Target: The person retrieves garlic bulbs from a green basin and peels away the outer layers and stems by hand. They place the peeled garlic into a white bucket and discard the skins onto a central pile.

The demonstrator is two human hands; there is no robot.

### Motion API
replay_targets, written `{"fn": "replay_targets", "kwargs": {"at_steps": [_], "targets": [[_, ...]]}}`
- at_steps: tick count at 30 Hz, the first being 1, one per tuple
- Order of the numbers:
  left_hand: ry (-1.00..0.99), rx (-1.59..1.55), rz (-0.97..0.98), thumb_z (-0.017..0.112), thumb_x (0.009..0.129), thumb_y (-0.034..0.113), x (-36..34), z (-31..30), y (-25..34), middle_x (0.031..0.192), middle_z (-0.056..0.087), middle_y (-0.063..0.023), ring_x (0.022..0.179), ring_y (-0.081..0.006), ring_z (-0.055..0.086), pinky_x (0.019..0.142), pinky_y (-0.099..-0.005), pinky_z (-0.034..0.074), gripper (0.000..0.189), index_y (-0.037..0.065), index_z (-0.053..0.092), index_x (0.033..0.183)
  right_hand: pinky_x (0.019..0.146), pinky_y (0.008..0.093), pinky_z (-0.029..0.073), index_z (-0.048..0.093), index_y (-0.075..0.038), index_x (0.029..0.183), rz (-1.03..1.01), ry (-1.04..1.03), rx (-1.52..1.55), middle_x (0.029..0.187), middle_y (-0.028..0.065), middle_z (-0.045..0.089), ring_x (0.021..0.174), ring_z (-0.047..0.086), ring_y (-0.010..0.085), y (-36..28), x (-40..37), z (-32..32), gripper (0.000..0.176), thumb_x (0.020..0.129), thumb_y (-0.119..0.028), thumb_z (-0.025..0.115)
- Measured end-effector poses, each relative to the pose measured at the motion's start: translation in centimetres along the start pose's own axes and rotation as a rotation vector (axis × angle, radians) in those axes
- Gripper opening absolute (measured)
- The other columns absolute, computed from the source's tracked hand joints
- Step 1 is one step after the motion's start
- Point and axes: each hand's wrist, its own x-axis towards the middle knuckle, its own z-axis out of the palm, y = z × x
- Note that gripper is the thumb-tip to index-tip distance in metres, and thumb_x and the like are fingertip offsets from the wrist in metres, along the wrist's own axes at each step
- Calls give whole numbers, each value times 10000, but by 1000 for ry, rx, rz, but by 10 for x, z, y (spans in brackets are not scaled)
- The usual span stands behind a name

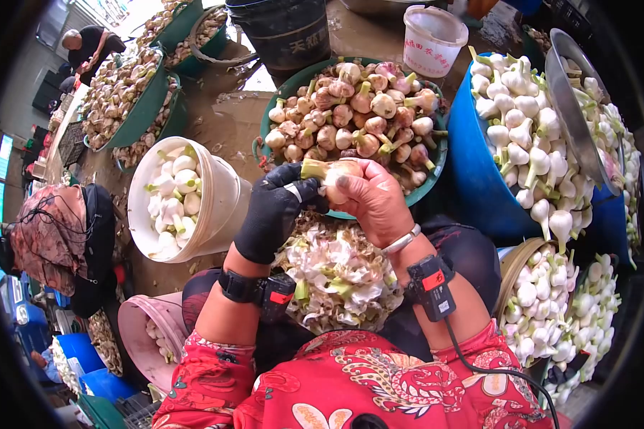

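A garlic bulb (333, 174) with a short green-yellow stem is held between my two hands, over the near rim of a green basin (441, 154). My left hand (275, 207), in a black glove, is closed around its stem side. Bare, with a bracelet at the wrist, my right hand (378, 200) grips the bulb's other side with thumb and fingers. Unpeeled garlic bulbs (365, 107) with brownish-purple skins fill the basin. Below my hands, a pile of white and brown garlic skins (343, 279) lies between my legs.
A white bucket (225, 207) of peeled garlic leans at the left, above a pink bucket (139, 322). At the right stand a blue tub (472, 164) heaped with white garlic and a metal bowl (572, 86). A black bucket (283, 36) and another person (93, 46) are farther back.
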Motion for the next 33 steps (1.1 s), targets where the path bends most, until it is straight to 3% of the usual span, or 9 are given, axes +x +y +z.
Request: {"fn": "replay_targets", "kwargs": {"at_steps": [4, 6, 9, 16, 18, 23, 25, 29, 33], "targets": [[46, 24, 19, 574, 889, 126, -1, -1, -7, 900, 637, -80, 761, -142, 615, 700, -271, 515, 249, -52, 586, 1062, 742, 266, 539, 495, 4, 1128, 7, -2, 6, 999, 63, 595, 845, 611, 134, -4, -1, -1, 413, 786, -70, 714], [-7, 785, 581, 560, 873, 57, -4, -9, -8, 945, 630, -91, 779, -154, 618, 687, -275, 514, 217, -23, 594, 1072, 745, 262, 533, 495, 3, 1121, -47, -5, -37, 997, 60, 593, 848, 605, 128, -1, -1, -5, 415, 779, -67, 720], [-67, 1113, 736, 552, 858, 2, -1, -9, -1, 974, 617, -103, 785, -160, 620, 669, -279, 513, 237, 25, 603, 1088, 782, 279, 521, 477, -27, 1164, -129, -15, -163, 1023, 59, 591, 890, 601, 137, 2, 0, -7, 461, 773, -49, 721], [-137, 1039, 759, 568, 826, -17, 7, -8, -12, 878, 635, -80, 741, -146, 616, 651, -286, 506, 218, 34, 627, 1030, 777, 254, 503, 472, -12, 1164, -287, -50, -391, 970, 30, 587, 899, 572, 85, 9, -2, -4, 519, 729, -44, 753], [43, -21, -58, 595, 811, 7, 1, -2, -13, 825, 646, -51, 716, -118, 605, 639, -275, 493, 160, 22, 644, 963, 772, 260, 501, 464, -8, 1183, -265, -58, -442, 971, 38, 584, 899, 577, 105, 6, -4, -4, 471, 787, -87, 706], [87, 290, 17, 617, 787, 23, 3, -16, -24, 769, 658, -48, 698, -134, 614, 625, -285, 481, 112, 27, 655, 892, 523, 279, 472, 529, -37, 1074, 304, -100, -10, 825, 85, 611, 648, 596, 185, 2, 0, -19, 281, 891, -249, 516], [29, 871, 432, 617, 756, 28, 3, -16, -28, 759, 650, -106, 682, -226, 627, 627, -328, 483, 124, 32, 649, 876, 485, 290, 454, 536, -30, 1050, 498, -86, 92, 813, 102, 620, 612, 598, 207, -5, 0, -19, 281, 888, -254, 488], [6, 1200, 588, 602, 752, 32, 4, -12, -20, 793, 622, -150, 743, -306, 615, 662, -351, 482, 139, 37, 641, 885, 485, 284, 444, 538, -35, 1049, 581, -108, 156, 825, 109, 621, 626, 600, 214, -1, 0, -20, 295, 899, -276, 459], [40, 886, 421, 599, 782, 34, 8, -15, -30, 824, 649, -117, 772, -242, 630, 696, -327, 487, 150, 30, 636, 927, 502, 263, 438, 491, -54, 1158, 421, -93, 177, 856, 103, 612, 653, 591, 182, -1, -2, -16, 341, 902, -279, 488]]}}
